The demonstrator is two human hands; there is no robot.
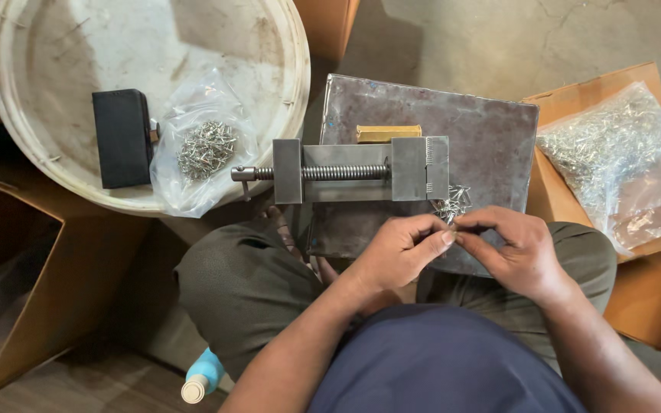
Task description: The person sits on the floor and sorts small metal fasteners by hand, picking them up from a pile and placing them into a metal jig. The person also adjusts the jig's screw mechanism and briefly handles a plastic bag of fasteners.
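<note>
Steel plate [491, 130]: landmark, resting on the lap.
Bench vise [361, 170]: on the plate, jaws near closed.
Loose metal clips [453, 203]: heap beside the vise's right end.
Left hand [395, 252], right hand [518, 252]: at the plate's near edge, fingertips pinched together on one small clip [455, 227]; best held steady, turned slowly.

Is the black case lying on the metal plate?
No, the black case lies in the white tub, left of the vise.
</note>
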